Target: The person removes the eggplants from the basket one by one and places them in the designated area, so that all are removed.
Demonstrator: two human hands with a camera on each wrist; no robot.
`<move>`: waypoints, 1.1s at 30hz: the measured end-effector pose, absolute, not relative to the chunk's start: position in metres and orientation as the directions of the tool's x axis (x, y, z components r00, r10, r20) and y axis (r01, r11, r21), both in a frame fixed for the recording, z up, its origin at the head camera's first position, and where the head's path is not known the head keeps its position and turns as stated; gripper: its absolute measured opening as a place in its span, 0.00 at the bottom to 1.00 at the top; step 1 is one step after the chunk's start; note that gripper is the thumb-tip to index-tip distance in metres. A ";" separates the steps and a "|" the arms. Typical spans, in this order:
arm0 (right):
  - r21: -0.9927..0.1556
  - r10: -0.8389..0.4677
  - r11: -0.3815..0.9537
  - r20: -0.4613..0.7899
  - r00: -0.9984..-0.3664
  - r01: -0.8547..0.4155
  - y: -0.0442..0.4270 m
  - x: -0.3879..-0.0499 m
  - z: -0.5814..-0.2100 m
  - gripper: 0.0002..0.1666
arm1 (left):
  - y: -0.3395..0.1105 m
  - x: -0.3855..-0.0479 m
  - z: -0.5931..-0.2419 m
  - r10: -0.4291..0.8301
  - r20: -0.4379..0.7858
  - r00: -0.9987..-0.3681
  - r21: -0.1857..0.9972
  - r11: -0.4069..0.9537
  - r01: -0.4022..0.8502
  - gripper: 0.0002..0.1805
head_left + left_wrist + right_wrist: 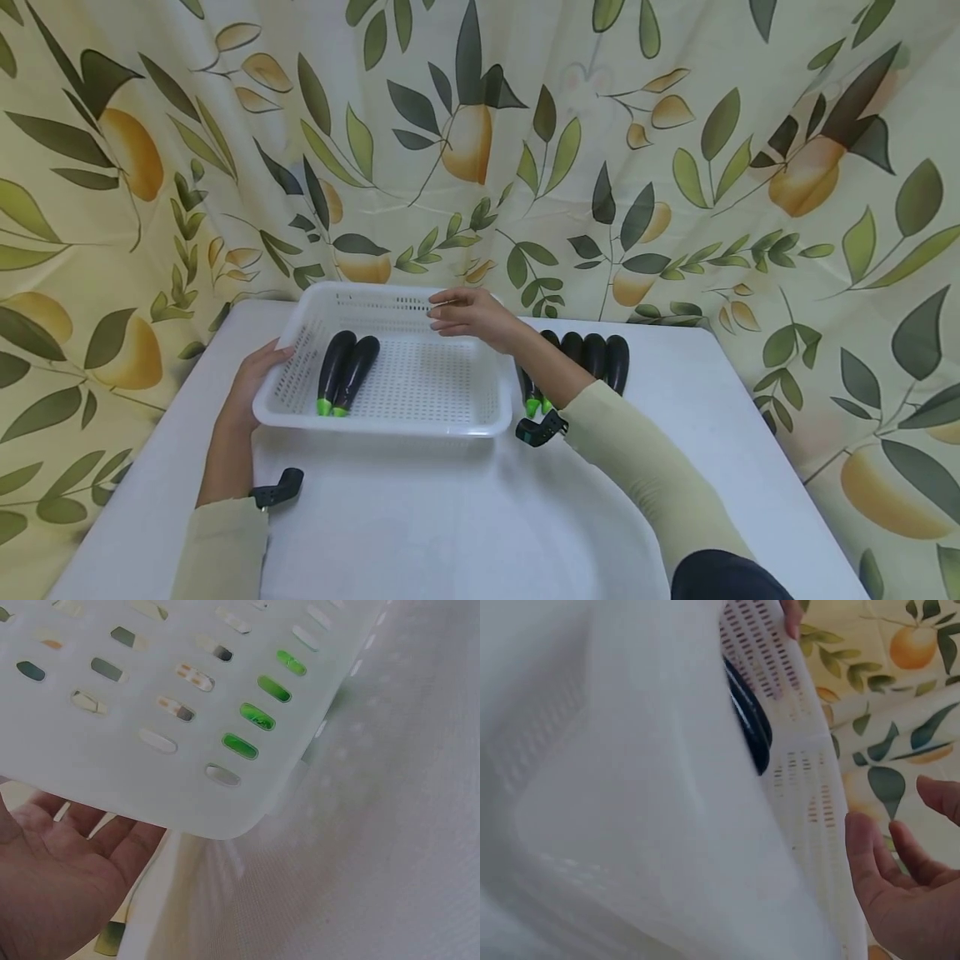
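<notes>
A white perforated plastic basket [427, 423] stands on the table with two dark eggplants [335, 367] with green stem ends lying side by side at its left. My left hand [253, 379] holds the basket's left rim. In the left wrist view the left palm [67, 877] faces the camera and the fingers pass behind the basket's edge. Above the basket's back right part is my right hand [472, 317], its fingers loosely bent with nothing between them. The right wrist view shows the same right hand [907, 892] beside the rim, thumb and fingers apart.
Several more eggplants [617, 367] lie in a row on the table to the right of the basket, partly hidden by my right forearm. The white tabletop [420, 517] extends in front. A curtain [540, 208] with fruit and leaf prints hangs behind.
</notes>
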State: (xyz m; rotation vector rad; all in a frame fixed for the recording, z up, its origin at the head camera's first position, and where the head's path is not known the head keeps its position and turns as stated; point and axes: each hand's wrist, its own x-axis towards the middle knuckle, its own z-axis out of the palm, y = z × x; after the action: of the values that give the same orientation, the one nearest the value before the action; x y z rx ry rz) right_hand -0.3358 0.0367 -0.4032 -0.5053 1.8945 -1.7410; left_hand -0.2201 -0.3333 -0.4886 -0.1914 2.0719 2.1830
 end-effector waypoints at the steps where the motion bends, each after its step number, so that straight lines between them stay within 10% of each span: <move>1: -0.991 -0.593 0.110 -0.122 -0.796 0.070 0.035 -0.337 -0.403 0.27 | -0.333 -0.220 -0.488 0.003 -0.178 -0.984 0.983 -0.048 -0.178 0.35; 33: -0.969 -0.595 0.157 -0.247 -0.765 0.190 -0.022 -0.366 -0.434 0.26 | -0.335 -0.220 -0.488 0.024 -0.158 -0.987 0.979 -0.127 -0.160 0.35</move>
State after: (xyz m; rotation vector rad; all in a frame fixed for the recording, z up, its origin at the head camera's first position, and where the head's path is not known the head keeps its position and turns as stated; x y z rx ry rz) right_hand -0.3664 -0.0219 -0.4342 -0.3851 1.8335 -1.6705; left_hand -0.2197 -0.3347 -0.4879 -0.1558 1.9891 2.2653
